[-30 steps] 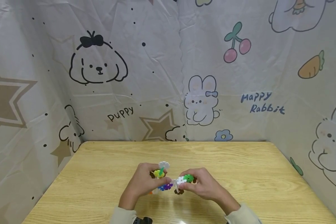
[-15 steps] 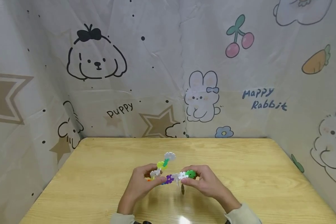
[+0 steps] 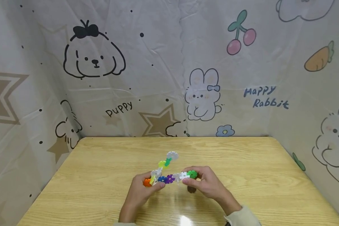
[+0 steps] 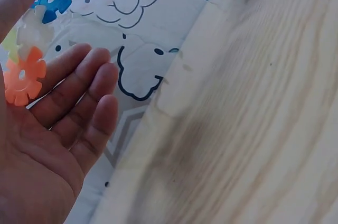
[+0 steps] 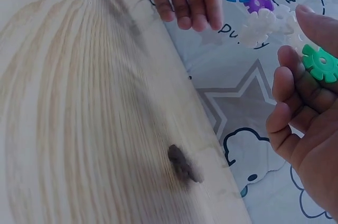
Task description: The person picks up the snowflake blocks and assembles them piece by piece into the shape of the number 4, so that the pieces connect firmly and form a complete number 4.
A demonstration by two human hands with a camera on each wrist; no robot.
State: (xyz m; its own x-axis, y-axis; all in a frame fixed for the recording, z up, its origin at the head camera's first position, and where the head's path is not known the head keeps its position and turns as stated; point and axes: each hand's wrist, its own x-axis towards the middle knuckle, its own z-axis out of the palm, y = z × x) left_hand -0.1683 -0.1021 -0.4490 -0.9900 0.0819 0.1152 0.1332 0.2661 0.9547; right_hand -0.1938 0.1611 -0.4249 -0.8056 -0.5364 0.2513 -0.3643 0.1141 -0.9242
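A bent chain of interlocking snowflake discs (image 3: 169,179) spans both hands above the table. My left hand (image 3: 137,189) holds its left part, thumb beside the blue disc (image 3: 162,180), with the orange disc (image 4: 25,77) near the palm. A branch with yellow, teal and clear discs (image 3: 172,155) sticks up at the back. My right hand (image 3: 212,185) pinches the right end, thumb at the white disc (image 3: 183,175) beside the green disc (image 5: 320,63). Below that hand is a loose brown disc (image 3: 191,189), blurred over the wood in the right wrist view.
The wooden table (image 3: 228,157) has rounded back corners. Behind it and at both sides hangs a pale cloth (image 3: 158,84) printed with animals, stars and fruit.
The chain has spread out into plainer view, its left branch showing more. My left thumb has slid left from the purple disc. The brown disc has shifted right and turned.
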